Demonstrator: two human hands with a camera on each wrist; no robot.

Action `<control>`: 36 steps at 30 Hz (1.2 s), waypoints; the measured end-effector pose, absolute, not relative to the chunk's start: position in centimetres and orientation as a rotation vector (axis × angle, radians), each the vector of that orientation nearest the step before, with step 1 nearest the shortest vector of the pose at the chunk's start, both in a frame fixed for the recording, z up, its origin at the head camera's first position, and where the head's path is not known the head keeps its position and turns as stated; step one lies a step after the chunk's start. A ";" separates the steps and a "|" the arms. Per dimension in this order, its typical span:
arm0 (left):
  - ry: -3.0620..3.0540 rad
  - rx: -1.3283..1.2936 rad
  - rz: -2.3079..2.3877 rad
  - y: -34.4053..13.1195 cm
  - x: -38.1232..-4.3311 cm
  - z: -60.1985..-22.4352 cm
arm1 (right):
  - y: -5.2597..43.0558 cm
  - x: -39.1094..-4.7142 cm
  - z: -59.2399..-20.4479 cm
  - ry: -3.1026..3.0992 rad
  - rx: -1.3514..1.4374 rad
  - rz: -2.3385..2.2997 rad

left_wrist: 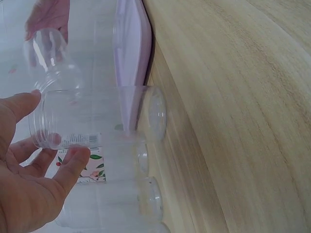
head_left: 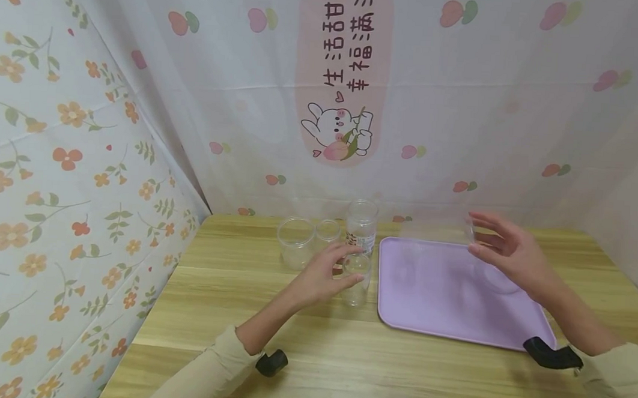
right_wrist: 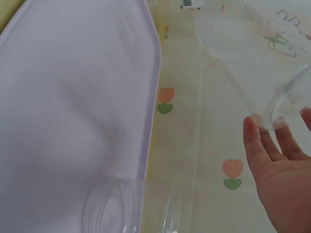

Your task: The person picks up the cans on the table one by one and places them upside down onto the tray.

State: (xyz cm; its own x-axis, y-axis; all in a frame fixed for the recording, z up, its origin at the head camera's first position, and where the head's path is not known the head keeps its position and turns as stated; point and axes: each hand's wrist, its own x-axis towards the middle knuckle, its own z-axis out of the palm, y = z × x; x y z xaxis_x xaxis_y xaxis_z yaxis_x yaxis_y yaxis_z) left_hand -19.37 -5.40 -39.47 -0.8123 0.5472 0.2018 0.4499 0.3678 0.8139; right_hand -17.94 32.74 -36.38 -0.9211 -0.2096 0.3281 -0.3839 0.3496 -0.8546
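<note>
Wooden table [head_left: 343, 356], lilac tray [head_left: 421, 306], floral curtain [head_left: 54, 191], rabbit-print backdrop [head_left: 464, 110], hands [head_left: 320, 277] holding jars [head_left: 355, 292]

Patterned fabric [head_left: 466, 80] (flowers [head_left: 71, 114], a cartoon rabbit [head_left: 336, 125]) hung round a wood-grain table [head_left: 342, 368] makes this a curtained, home-like nook.

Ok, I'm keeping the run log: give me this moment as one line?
Left hand: grips upright clear jar | Right hand: holds raised container | Purple tray: bears another container | Behind left hand: labelled jar
</note>
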 end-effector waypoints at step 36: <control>2.479 0.924 1.451 -5.5 -19.5 -39.4 | 36.9 -15.7 -34.5 -2.777 0.811 1.015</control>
